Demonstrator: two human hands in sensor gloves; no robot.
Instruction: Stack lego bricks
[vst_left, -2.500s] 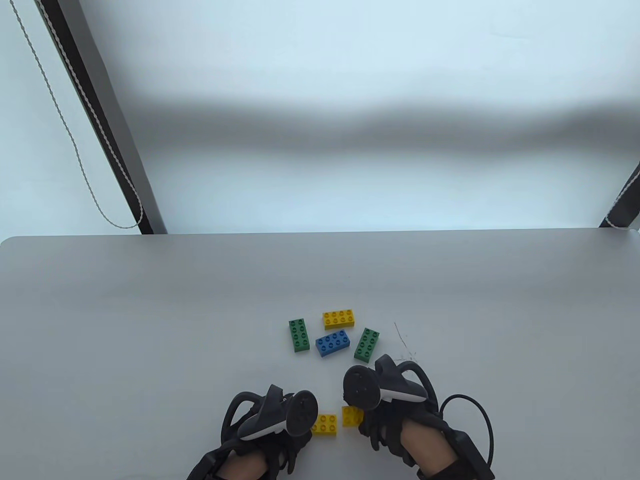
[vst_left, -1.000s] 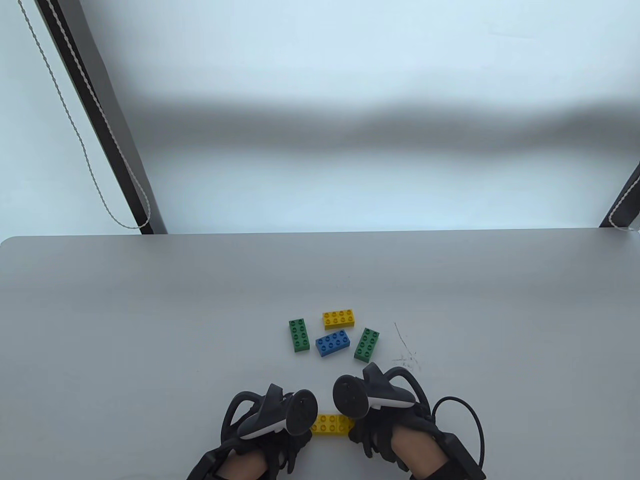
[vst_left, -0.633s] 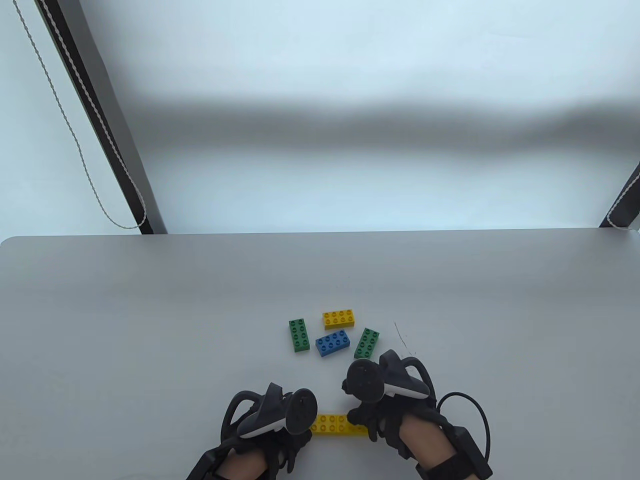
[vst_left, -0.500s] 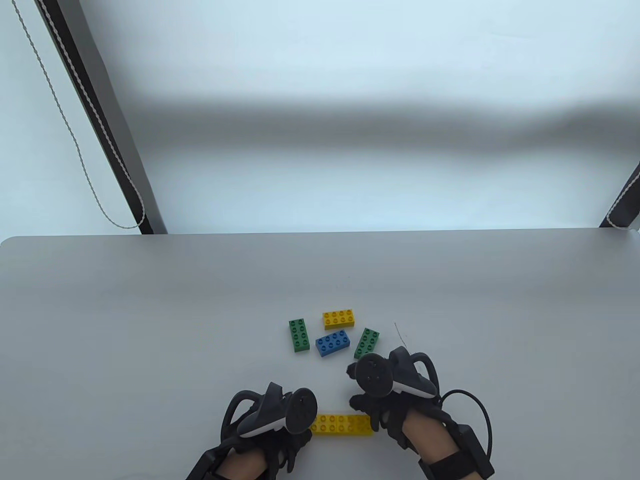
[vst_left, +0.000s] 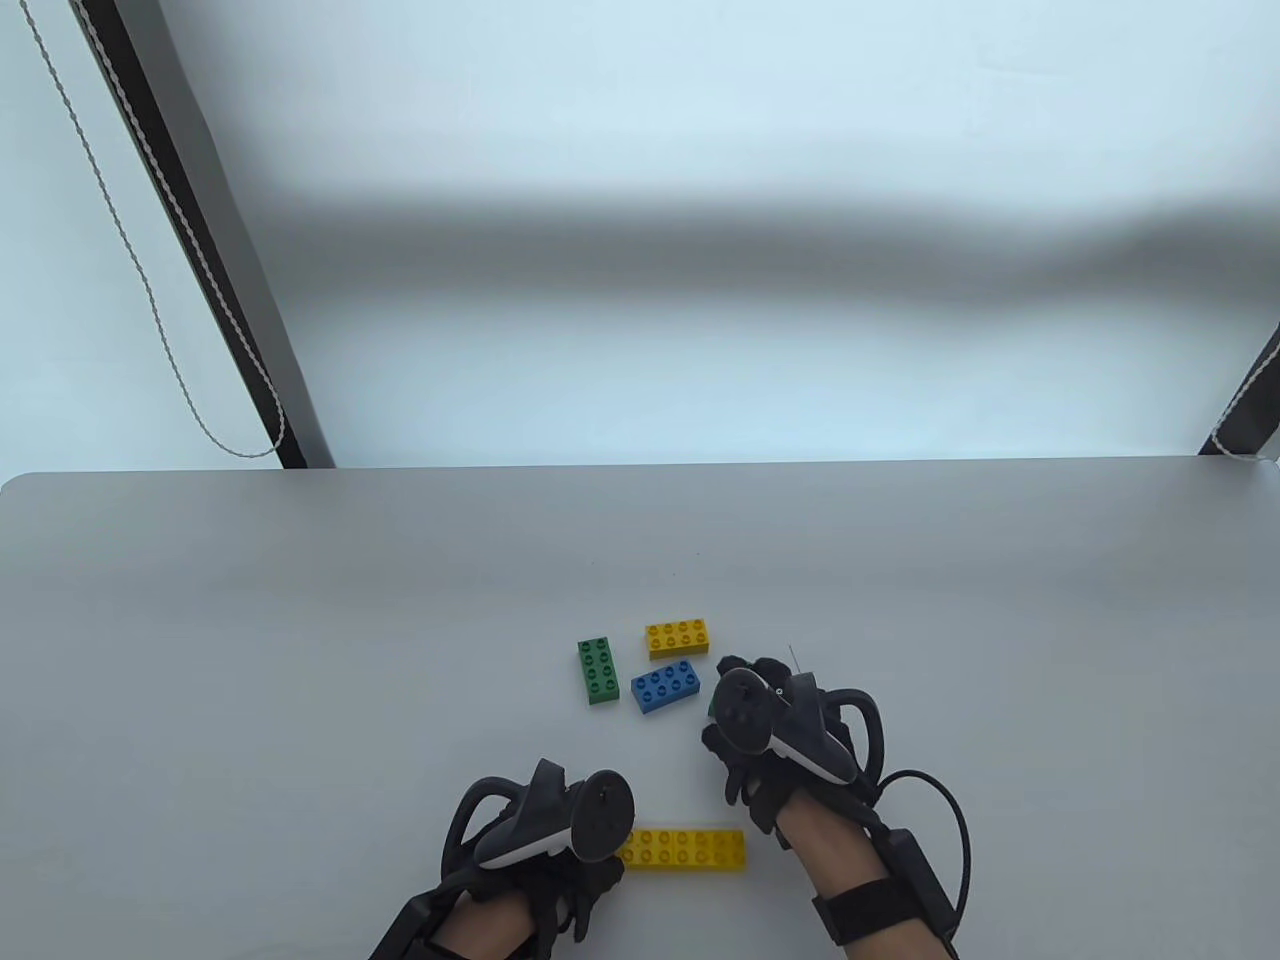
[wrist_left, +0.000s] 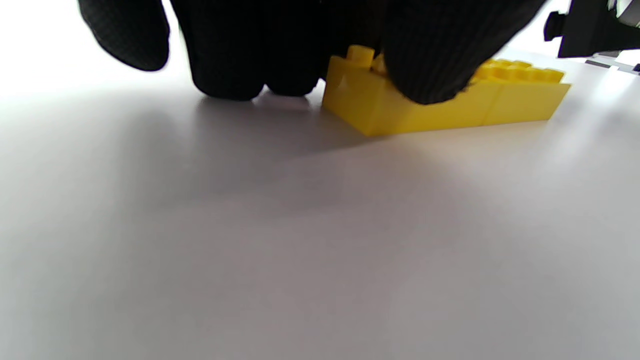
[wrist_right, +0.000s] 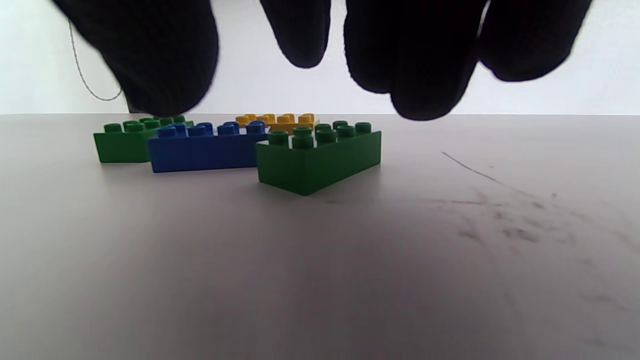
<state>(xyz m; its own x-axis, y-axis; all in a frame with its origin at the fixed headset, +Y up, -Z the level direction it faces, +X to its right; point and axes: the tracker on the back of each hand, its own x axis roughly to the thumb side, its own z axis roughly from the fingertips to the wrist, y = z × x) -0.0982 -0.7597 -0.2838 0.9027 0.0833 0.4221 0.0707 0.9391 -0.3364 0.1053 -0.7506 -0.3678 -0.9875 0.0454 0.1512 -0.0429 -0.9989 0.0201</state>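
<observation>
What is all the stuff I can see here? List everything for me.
Yellow brick pair: 2, yellow, end to end near the front edge, left end under the left hand.
Yellow brick: 1, farthest back.
Blue brick: 1, middle of the group.
Green bricks: 2, one on the left, one on the right below the right hand.
Table: 1, grey.
Cord: 1, white, back left.
Left hand: black glove, presses the pair.
Right hand: black glove, fingers spread above the green brick.
</observation>
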